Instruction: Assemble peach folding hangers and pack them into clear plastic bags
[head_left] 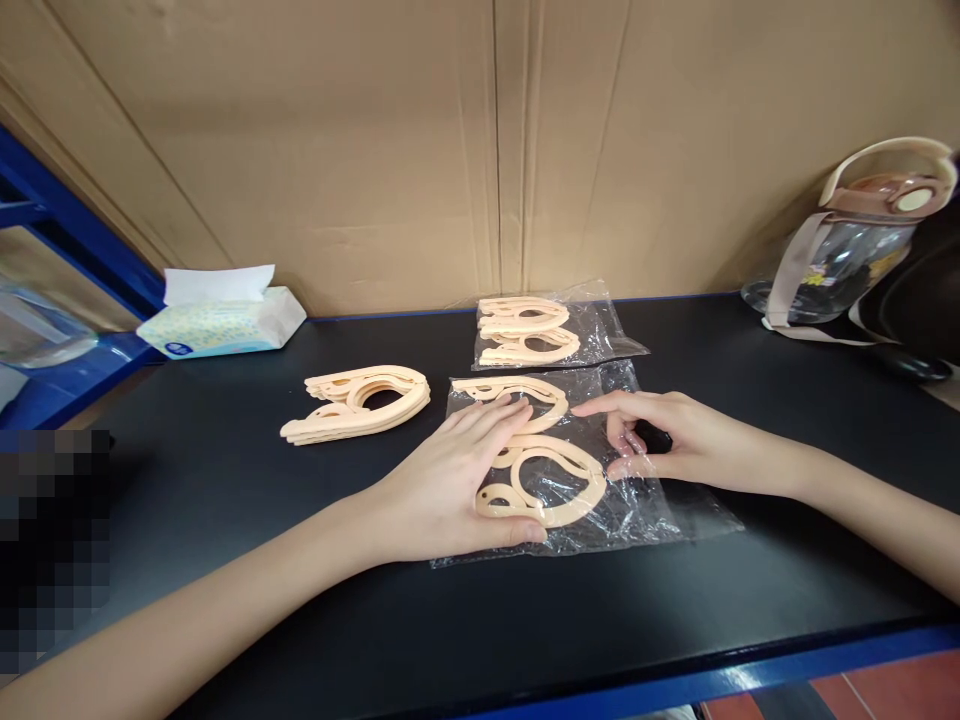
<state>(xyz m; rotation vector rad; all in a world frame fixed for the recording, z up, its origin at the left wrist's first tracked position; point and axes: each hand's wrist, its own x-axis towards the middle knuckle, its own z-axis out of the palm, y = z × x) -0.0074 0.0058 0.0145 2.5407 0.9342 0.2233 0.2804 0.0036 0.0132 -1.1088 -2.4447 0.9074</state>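
Two beige folded plastic hangers (pixel 559 480) lie one above the other inside a clear plastic bag (pixel 660 520) on the black table. My left hand (pixel 457 480) rests flat over the bag's left part, fingers stretched and thumb apart, partly covering the hangers. At the bag's right side, my right hand (pixel 667 435) has its index finger pointing toward the upper hanger and its thumb near the lower hanger's tip. The other fingers of that hand are curled, and nothing shows in its grasp. Left of the bag sits a loose stack of folded hangers (pixel 405 405).
Behind the bag lies a second clear bag of hangers (pixel 525 318). A tissue pack (pixel 225 322) stands at the back left of the black table (pixel 420 640). A clear water bottle (pixel 855 260) with a strap stands at the back right. Cardboard (pixel 337 150) rises behind.
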